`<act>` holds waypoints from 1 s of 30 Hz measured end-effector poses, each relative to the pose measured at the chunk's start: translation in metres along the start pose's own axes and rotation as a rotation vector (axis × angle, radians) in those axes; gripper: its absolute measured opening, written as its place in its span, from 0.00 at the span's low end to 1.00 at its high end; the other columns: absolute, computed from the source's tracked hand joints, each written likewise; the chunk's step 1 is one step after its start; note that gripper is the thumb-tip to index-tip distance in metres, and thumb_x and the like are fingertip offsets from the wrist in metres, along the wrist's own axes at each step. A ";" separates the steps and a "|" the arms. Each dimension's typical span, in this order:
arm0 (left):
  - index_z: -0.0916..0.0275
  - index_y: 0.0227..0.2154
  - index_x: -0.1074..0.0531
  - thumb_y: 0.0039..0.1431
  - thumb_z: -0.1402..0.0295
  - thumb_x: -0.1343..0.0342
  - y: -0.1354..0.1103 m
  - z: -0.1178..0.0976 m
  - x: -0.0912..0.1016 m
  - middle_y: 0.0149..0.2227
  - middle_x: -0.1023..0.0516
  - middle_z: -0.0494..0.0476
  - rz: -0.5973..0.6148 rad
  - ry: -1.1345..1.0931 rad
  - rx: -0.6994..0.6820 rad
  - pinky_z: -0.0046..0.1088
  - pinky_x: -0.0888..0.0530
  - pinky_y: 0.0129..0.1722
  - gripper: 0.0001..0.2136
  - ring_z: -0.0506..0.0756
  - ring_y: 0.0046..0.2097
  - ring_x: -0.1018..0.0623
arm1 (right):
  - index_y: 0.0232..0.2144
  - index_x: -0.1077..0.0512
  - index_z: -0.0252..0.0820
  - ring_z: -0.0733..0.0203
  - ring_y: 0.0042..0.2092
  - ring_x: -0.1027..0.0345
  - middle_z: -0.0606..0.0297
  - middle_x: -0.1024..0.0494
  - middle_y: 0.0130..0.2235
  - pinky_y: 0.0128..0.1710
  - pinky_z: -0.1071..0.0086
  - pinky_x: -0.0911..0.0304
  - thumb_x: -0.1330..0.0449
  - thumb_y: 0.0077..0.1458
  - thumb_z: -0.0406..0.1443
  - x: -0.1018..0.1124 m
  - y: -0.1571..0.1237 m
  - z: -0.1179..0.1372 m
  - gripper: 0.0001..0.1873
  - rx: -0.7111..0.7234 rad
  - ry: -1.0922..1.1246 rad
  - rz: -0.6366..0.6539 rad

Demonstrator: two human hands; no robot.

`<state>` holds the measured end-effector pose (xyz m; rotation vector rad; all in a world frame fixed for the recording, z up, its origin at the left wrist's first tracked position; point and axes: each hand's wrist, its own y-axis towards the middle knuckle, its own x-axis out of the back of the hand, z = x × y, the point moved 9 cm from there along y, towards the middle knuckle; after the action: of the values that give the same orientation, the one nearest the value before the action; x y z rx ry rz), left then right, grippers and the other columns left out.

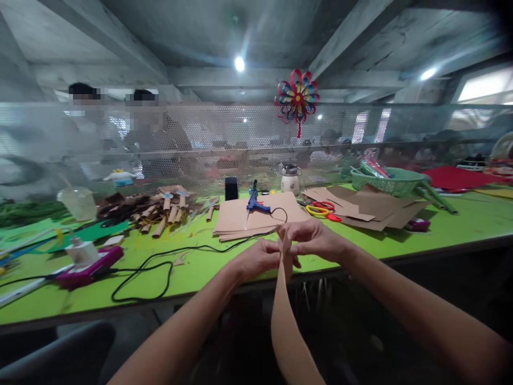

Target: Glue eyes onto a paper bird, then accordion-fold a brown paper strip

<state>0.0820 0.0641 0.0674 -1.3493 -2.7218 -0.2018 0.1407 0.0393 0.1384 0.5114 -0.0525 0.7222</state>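
Note:
A long sheet of brown kraft paper [285, 315] hangs between my arms, its upper end at the table's front edge and its lower part bending down toward me. My left hand [262, 256] pinches the upper end from the left. On the other side, my right hand [315, 239] grips the same end, fingers closed over its top. Just beyond my hands lies a stack of brown paper sheets [228, 216] with a blue glue gun [256, 205] on it. Scissors with yellow and red handles [319, 209] rest right of the stack.
A purple power strip [90, 270] and a looping black cable [168, 283] occupy the green table's left side. Paper rolls [172, 214] are piled behind. More brown sheets [368, 206] and a green basket [395, 184] stand right. A perforated screen [232, 128] borders the back; two people are beyond it.

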 end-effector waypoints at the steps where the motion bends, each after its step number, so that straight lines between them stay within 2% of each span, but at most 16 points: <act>1: 0.67 0.31 0.23 0.49 0.60 0.39 0.001 -0.001 0.002 0.29 0.24 0.56 -0.018 0.016 0.003 0.27 0.32 0.34 0.14 0.51 0.31 0.28 | 0.28 0.26 0.36 0.68 0.31 0.35 0.65 0.29 0.30 0.31 0.72 0.37 0.35 0.48 0.39 0.004 -0.002 -0.007 0.10 -0.045 -0.006 -0.020; 3: 0.68 0.31 0.23 0.46 0.62 0.37 0.001 -0.002 0.013 0.28 0.24 0.55 -0.078 0.052 0.020 0.28 0.32 0.35 0.13 0.51 0.31 0.28 | 0.30 0.26 0.36 0.68 0.30 0.36 0.65 0.28 0.29 0.31 0.74 0.39 0.36 0.49 0.40 0.018 -0.005 -0.022 0.11 -0.126 -0.070 -0.071; 5: 0.68 0.33 0.23 0.46 0.62 0.38 0.000 -0.003 0.037 0.29 0.23 0.55 -0.189 0.082 0.038 0.28 0.31 0.35 0.14 0.52 0.31 0.28 | 0.32 0.25 0.35 0.68 0.31 0.36 0.64 0.27 0.30 0.32 0.74 0.40 0.38 0.50 0.40 0.031 -0.007 -0.038 0.12 -0.191 -0.194 -0.074; 7: 0.67 0.37 0.24 0.50 0.60 0.42 -0.001 -0.005 0.062 0.34 0.22 0.58 -0.298 0.136 0.037 0.28 0.31 0.37 0.16 0.53 0.35 0.27 | 0.32 0.25 0.34 0.67 0.31 0.36 0.64 0.26 0.29 0.31 0.74 0.41 0.39 0.51 0.41 0.039 -0.005 -0.057 0.13 -0.252 -0.348 -0.003; 9: 0.68 0.36 0.24 0.53 0.57 0.46 0.003 -0.005 0.072 0.36 0.22 0.60 -0.288 0.306 0.047 0.27 0.32 0.36 0.18 0.53 0.36 0.26 | 0.31 0.24 0.34 0.67 0.30 0.37 0.65 0.26 0.28 0.30 0.75 0.42 0.39 0.50 0.40 0.044 0.000 -0.075 0.13 -0.296 -0.469 0.070; 13: 0.67 0.33 0.22 0.54 0.61 0.47 0.013 0.000 0.066 0.30 0.22 0.56 -0.193 0.773 0.027 0.24 0.36 0.30 0.15 0.52 0.31 0.29 | 0.30 0.24 0.33 0.68 0.28 0.39 0.67 0.28 0.25 0.28 0.75 0.44 0.41 0.50 0.39 0.044 0.019 -0.100 0.13 -0.290 -0.566 0.126; 17: 0.65 0.29 0.21 0.52 0.67 0.47 0.014 0.003 0.063 0.26 0.24 0.55 -0.224 1.044 -0.021 0.24 0.40 0.26 0.10 0.50 0.27 0.32 | 0.31 0.23 0.33 0.67 0.28 0.37 0.66 0.26 0.26 0.27 0.75 0.43 0.41 0.49 0.37 0.033 0.033 -0.113 0.11 -0.262 -0.640 0.170; 20: 0.65 0.27 0.22 0.52 0.67 0.47 0.007 0.004 0.065 0.26 0.26 0.55 -0.256 1.086 -0.056 0.25 0.40 0.27 0.09 0.51 0.28 0.32 | 0.31 0.23 0.34 0.66 0.29 0.36 0.64 0.25 0.28 0.29 0.75 0.42 0.41 0.49 0.35 0.029 0.035 -0.113 0.10 -0.228 -0.710 0.151; 25: 0.65 0.28 0.28 0.55 0.67 0.50 -0.003 0.010 0.067 0.28 0.28 0.55 -0.260 1.048 -0.062 0.25 0.38 0.28 0.09 0.52 0.29 0.31 | 0.31 0.22 0.36 0.64 0.32 0.35 0.63 0.26 0.29 0.32 0.73 0.42 0.39 0.50 0.35 0.033 0.024 -0.100 0.08 -0.113 -0.829 0.006; 30: 0.64 0.28 0.31 0.56 0.69 0.50 -0.004 0.015 0.062 0.29 0.30 0.54 -0.232 1.094 -0.095 0.25 0.39 0.29 0.06 0.52 0.30 0.32 | 0.29 0.22 0.36 0.65 0.31 0.36 0.63 0.29 0.27 0.31 0.73 0.42 0.37 0.50 0.34 0.033 0.013 -0.097 0.06 -0.023 -0.827 -0.039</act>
<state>0.0408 0.1122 0.0615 -0.5977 -1.8972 -0.8094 0.1452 0.1131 0.0668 0.7586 -0.8187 0.4310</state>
